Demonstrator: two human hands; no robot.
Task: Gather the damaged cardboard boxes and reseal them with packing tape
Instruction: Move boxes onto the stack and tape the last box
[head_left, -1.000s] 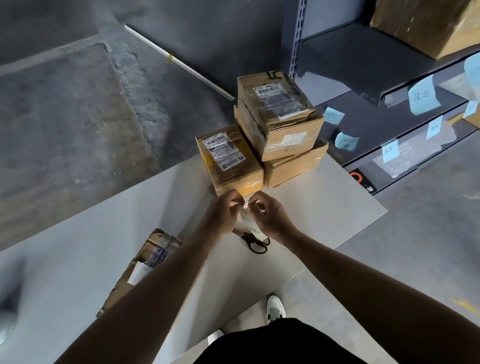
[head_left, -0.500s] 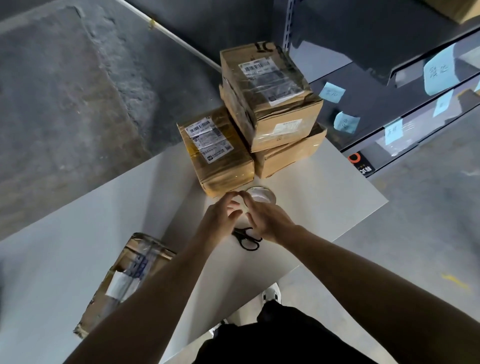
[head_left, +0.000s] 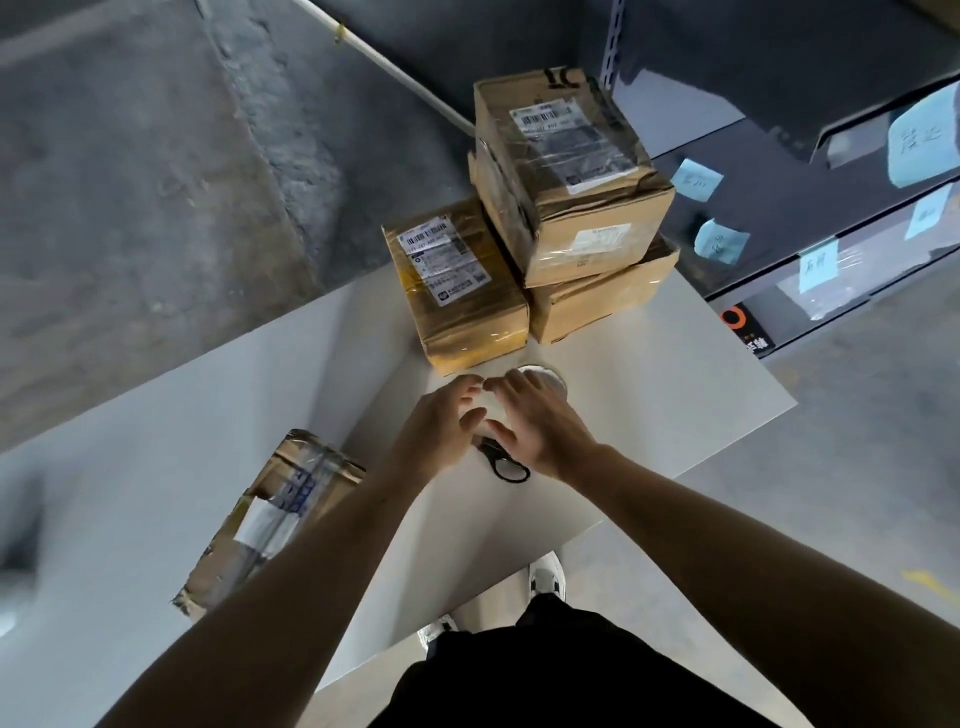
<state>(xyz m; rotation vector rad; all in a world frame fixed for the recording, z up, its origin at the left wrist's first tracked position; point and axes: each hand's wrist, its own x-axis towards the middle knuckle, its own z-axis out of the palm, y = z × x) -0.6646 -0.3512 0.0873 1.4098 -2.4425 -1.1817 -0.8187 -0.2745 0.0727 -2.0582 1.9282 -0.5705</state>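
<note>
A clear packing tape roll lies flat on the white table, just in front of a small labelled cardboard box. My right hand hovers over the roll with straight, spread fingers and hides most of it. My left hand is beside it, fingers relaxed, holding nothing. Behind, a crumpled taped box sits on top of a flatter box. Another dented box lies on the table to my left, partly behind my left forearm.
Black-handled scissors lie on the table under my right wrist. A dark metal shelf with blue paper notes stands to the right of the table. Grey concrete floor surrounds the table, whose right edge runs close to the boxes.
A second ago both hands pinched the tape roll in the air. They lowered it onto the table and have since let go, fingers now spread above it.
</note>
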